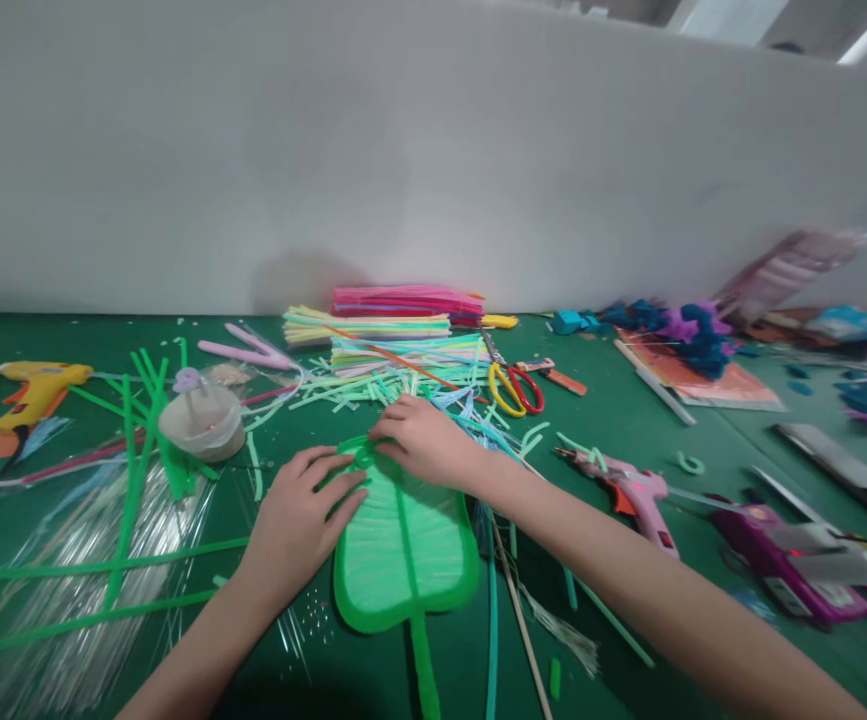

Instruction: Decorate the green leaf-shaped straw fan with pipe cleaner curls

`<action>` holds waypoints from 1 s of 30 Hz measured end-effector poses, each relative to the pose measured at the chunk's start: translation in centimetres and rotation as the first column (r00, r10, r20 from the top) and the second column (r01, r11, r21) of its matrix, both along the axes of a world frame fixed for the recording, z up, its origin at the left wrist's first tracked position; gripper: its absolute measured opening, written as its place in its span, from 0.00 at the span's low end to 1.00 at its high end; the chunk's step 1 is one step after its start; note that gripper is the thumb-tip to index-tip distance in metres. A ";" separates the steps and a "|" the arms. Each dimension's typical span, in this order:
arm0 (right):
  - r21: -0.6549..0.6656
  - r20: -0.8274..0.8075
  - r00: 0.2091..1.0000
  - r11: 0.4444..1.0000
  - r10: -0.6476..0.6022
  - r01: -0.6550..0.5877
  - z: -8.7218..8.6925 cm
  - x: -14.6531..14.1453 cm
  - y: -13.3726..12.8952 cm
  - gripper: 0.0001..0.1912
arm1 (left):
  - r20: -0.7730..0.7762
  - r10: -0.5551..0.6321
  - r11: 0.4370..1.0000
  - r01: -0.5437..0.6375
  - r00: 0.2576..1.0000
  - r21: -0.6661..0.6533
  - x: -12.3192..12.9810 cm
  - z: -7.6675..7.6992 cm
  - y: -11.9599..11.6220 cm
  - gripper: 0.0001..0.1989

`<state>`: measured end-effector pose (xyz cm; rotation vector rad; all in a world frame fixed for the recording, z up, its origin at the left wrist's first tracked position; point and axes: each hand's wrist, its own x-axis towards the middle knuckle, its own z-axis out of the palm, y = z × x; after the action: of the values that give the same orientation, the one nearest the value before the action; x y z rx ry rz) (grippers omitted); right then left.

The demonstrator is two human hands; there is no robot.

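Note:
A green fan-shaped piece (439, 560), made of pipe cleaners with a pale, ribbed middle and a green stem (422, 665), lies flat on the table in front of me. My left hand (305, 520) rests at its upper left edge, fingers apart and fingertips touching it. Across its top edge reaches my right hand (425, 440), fingers closed together. A small green curl (364, 456) shows between the two hands. Whatever the right fingertips pinch is hidden beneath them.
Bundles of coloured pipe cleaners (403, 325) lie at the back by the grey partition (433, 150). Scissors (515, 388) lie nearby. At the left are a yellow glue gun (39, 395) and a plastic cup (204, 425); at the right, a pink glue gun (639, 490) and a purple box (789, 570).

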<state>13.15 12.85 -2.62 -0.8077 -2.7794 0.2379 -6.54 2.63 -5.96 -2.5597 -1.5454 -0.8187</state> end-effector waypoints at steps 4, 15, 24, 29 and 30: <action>-0.032 0.005 1.000 0.999 0.017 -0.017 0.1 -0.4 0.2 0.06 | 0.032 0.054 0.999 -0.054 0.998 0.005 0.5 -0.1 0.3 0.08; -0.201 -0.083 0.996 0.980 -0.024 0.007 0.7 -0.2 0.1 0.08 | 0.043 0.075 0.997 -0.075 0.996 0.007 0.5 -0.2 0.9 0.07; -0.284 -0.145 0.987 0.958 -0.074 0.030 1.0 -0.4 1.0 0.09 | 0.014 0.086 0.996 -0.087 0.996 0.038 0.6 -0.3 0.8 0.07; -0.206 -0.240 0.965 0.977 -0.105 0.055 2.5 0.1 0.9 0.05 | 0.016 0.131 0.990 -0.131 0.991 0.049 0.2 -0.5 0.9 0.08; -0.152 -0.257 0.963 0.988 -0.079 0.041 2.8 0.3 0.6 0.06 | 0.017 0.133 0.990 -0.133 0.991 0.046 0.2 -0.6 0.9 0.08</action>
<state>13.41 13.49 0.22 -0.8264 -2.5068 0.5030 -6.36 3.56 -6.54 -2.3930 -1.6582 -0.8494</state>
